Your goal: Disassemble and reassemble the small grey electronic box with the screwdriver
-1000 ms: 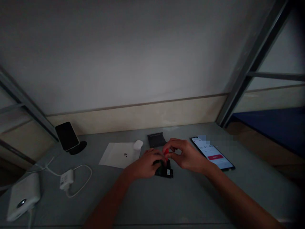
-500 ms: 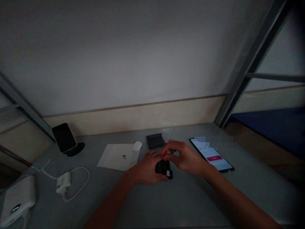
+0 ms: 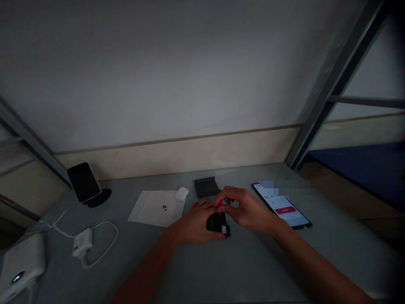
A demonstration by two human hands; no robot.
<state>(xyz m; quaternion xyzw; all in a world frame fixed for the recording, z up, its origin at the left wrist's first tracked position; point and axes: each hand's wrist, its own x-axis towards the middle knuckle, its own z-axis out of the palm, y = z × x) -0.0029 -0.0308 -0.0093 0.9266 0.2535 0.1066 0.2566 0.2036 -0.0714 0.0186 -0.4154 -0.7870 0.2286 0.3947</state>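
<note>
My left hand (image 3: 199, 223) is wrapped around a small black device with a green circuit board (image 3: 215, 223) and a white label at its lower right corner. Pinched between the thumb and fingers of my right hand (image 3: 237, 207) is a small red screwdriver (image 3: 219, 206), pointing down at the top edge of the board; its tip is too dark to make out. Just behind the hands lies a flat dark grey cover (image 3: 206, 187) with a row of slots. Several tiny dark screws (image 3: 164, 207) rest on a sheet of white paper (image 3: 144, 211) to the left.
A white earbud case (image 3: 181, 194) sits on the paper's corner. To the right lies a lit tablet or phone (image 3: 284, 207). At left are a phone on a stand (image 3: 84, 182), a white adapter with cable (image 3: 82, 242) and a white power bank (image 3: 23, 266). A wall runs behind the grey table (image 3: 202, 274).
The view has shifted very slightly. Both hands keep nearly the same place and grip, with the red screwdriver still on the board.
</note>
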